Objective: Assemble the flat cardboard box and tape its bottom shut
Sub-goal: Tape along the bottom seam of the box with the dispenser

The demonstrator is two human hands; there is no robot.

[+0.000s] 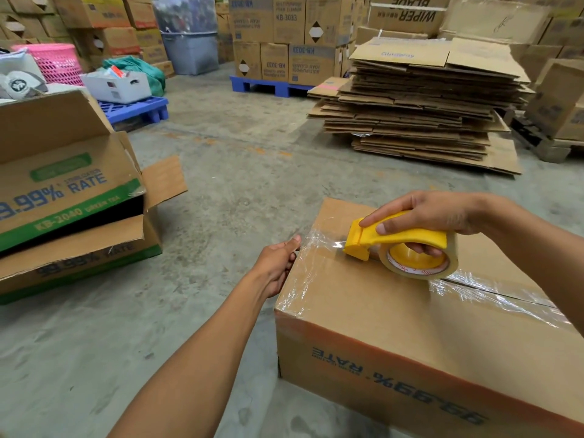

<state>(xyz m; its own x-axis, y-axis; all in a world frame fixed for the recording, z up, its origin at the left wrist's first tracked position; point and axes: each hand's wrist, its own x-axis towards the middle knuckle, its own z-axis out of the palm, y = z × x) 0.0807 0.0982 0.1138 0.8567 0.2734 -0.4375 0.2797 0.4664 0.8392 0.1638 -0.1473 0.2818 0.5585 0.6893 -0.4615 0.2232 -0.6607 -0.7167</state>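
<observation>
The cardboard box [395, 314] stands upside down on the concrete floor [221, 191] in front of me, its print reading inverted, and its bottom faces up. My right hand [436, 216] has its grip closed around the yellow tape dispenser [395, 240], with some fingers through the roll, and the dispenser rests on the top of the box near the far left edge. A strip of clear tape [493, 295] lies along the seam between the flaps and goes over the left edge, where it looks wrinkled. My left hand [278, 263] is at that edge, its grip curled against the left side of the box with the thumb touching the tape end (I cannot tell if it pinches anything).

To the left, well apart, two open printed boxes [69, 197] lie one on the other. Farther, a stack of flat cardboard [420, 105] sits on the floor, and a blue pallet [268, 86] carries more cartons. The floor between me and the box carries no object.
</observation>
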